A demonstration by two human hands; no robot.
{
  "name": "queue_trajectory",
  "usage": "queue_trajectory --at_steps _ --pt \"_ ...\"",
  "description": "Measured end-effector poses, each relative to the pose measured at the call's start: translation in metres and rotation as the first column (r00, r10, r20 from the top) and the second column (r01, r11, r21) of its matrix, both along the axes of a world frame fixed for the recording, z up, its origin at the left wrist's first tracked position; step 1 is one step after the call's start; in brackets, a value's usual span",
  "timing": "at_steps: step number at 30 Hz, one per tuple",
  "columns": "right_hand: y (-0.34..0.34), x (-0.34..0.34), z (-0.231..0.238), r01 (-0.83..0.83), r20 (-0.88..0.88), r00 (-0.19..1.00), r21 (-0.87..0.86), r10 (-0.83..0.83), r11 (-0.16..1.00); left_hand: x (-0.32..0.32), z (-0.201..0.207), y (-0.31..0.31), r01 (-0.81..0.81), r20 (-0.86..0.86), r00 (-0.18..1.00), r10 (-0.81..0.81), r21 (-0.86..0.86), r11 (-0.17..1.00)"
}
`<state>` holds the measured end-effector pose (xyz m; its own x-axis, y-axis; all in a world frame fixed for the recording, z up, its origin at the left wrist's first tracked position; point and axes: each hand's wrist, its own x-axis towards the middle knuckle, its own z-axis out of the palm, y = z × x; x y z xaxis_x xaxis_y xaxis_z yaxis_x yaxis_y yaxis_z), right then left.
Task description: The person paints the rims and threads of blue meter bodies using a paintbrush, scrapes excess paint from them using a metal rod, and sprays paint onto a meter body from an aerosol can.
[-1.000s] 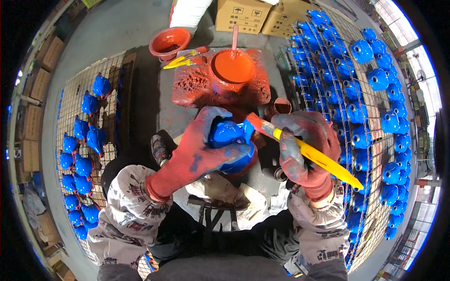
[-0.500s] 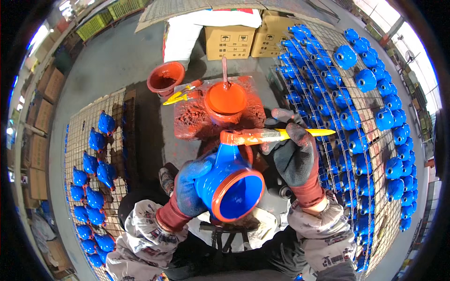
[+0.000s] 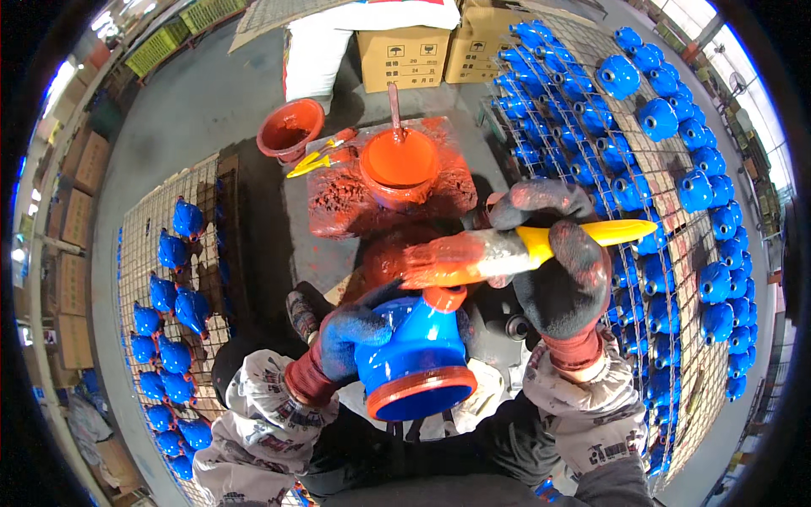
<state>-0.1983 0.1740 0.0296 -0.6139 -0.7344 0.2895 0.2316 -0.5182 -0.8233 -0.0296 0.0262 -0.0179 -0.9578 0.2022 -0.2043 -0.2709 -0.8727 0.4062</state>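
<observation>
My left hand (image 3: 351,340), in a dark glove, grips a glossy blue bell-shaped part (image 3: 414,342) by its left side. A wet red band rings the part's wide mouth, which faces toward me. Its narrow neck points away and carries red paint at the end. In my gloved right hand (image 3: 562,270) is a paintbrush (image 3: 473,258), its yellow handle pinched between fingers and thumb. The brush lies almost level above the neck, its red-coated bristles pointing left. Whether the bristles touch the part, I cannot tell.
Beyond my hands, a tub of red paint (image 3: 399,165) with a stick in it stands on a paint-smeared board (image 3: 329,221). Yellow-handled brushes (image 3: 309,164) and a red bucket (image 3: 290,128) are to its left. Mesh racks of blue parts flank me (image 3: 187,218) (image 3: 715,282). Cardboard boxes (image 3: 401,61) stand behind.
The brush has come off the neck's end, rising and shifting right, and now looks larger. My left hand has tipped the part so its mouth turns lower and the red neck end shows.
</observation>
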Motion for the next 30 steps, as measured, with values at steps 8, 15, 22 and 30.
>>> queue_trajectory --at_steps 8,15,22,30 --pt "0.012 -0.017 0.003 0.135 -0.069 0.989 0.099 -0.129 0.986 0.0 -0.02 -0.003 -0.102 -0.1 0.988 0.12 0.166 0.981" --pt "0.008 -0.007 0.006 0.166 -0.356 0.916 -0.09 -0.187 0.982 -0.006 -0.04 -0.02 -0.297 -0.118 0.915 0.385 0.447 0.844" --pt "0.001 -0.005 -0.012 0.099 -0.44 0.885 -0.136 -0.15 0.986 -0.011 -0.028 -0.017 -0.24 -0.18 0.914 0.363 0.482 0.843" --pt "0.013 0.001 -0.015 0.274 -0.319 0.918 0.077 -0.236 0.959 -0.01 -0.016 -0.03 -0.647 -0.278 0.755 0.594 -0.166 0.744"
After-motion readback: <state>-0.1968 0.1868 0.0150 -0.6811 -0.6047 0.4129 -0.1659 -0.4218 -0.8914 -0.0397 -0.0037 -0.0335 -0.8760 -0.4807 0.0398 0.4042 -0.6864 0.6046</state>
